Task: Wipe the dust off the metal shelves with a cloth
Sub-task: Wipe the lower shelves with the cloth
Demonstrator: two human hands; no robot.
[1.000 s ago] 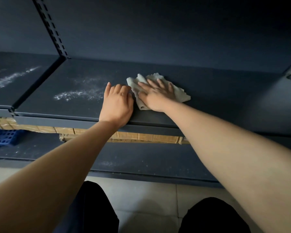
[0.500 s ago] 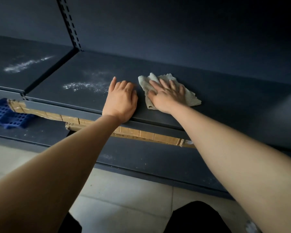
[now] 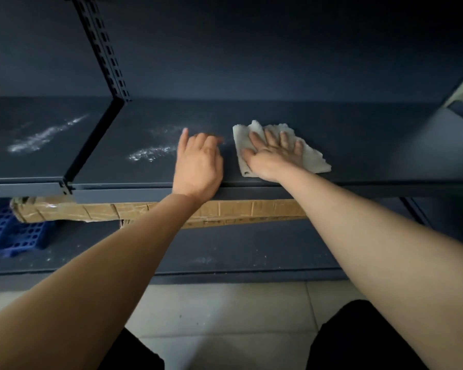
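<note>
Dark metal shelf (image 3: pixel 372 145) shows white dust (image 3: pixel 150 154) at left. Our right hand (image 3: pixel 273 156) presses the cloth (image 3: pixel 314 160) flat, fingers spread; our left hand (image 3: pixel 198 166) rests beside it, loosely curled, empty.

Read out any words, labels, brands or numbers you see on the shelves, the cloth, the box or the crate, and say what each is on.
No text can be read in this view.
cardboard box: only tape and seams, no legible print.
blue crate: plain perforated plastic, no label showing.
cloth, metal shelf, slotted upright: no markings.
</note>
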